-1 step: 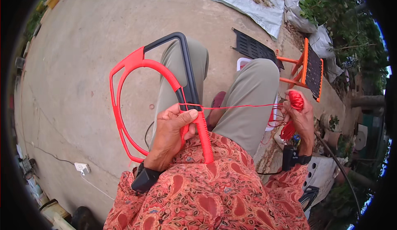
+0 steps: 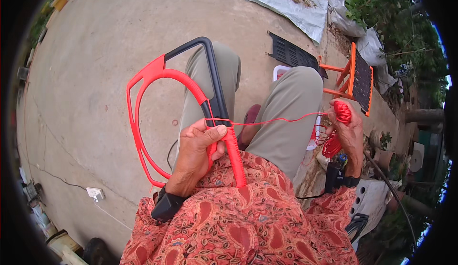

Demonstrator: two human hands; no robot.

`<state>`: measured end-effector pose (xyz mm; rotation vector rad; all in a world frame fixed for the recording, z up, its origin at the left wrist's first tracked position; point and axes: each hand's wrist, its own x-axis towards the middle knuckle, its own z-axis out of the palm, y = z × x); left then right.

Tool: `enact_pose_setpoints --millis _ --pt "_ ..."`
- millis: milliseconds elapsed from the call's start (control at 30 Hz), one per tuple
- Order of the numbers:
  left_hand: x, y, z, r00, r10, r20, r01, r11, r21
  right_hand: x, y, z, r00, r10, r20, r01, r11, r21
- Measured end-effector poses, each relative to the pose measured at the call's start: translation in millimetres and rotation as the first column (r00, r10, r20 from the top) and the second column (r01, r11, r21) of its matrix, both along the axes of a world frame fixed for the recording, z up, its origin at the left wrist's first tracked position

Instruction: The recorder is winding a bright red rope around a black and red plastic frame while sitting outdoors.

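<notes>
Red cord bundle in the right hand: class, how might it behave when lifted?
The red cord bundle would probably be floppy: its loose loops droop beside the right hand. It seems likely light, as its strand looks thin.

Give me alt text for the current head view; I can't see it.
A left hand grips a black frame partly wrapped in red; a slightly slack red strand runs from it to a red cord bundle in the right hand. Beyond the knees, an orange-and-black stand sits at right.
</notes>
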<state>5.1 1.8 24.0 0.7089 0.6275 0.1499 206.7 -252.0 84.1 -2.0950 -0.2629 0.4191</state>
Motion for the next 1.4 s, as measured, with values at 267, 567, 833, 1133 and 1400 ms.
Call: enact_pose_setpoints --millis 267,567,833,1133,1400 --pt "-1 1 0 1.000 -0.004 0.002 0.004 1.000 0.012 -49 83 4 0.953 0.249 -0.175 -0.187 0.933 0.308" --pt "-2 0 -2 0.999 -0.025 0.035 0.026 0.999 -0.033 -70 103 -27 0.839 0.498 -0.218 -0.431 0.854 0.292" --pt "7 -1 0 0.995 -0.018 0.103 0.025 0.997 -0.069 -61 89 -31 0.743 0.424 -0.518 -0.261 0.896 0.360" --pt "1 -3 -1 0.993 0.069 0.097 -0.060 0.994 -0.096 -64 102 -60 0.740 0.515 -0.432 0.015 0.630 0.776" --pt "-5 -2 2 0.999 -0.001 0.033 0.002 0.999 -0.037 -70 126 -56 0.597 0.627 -0.501 0.203 0.486 0.850"
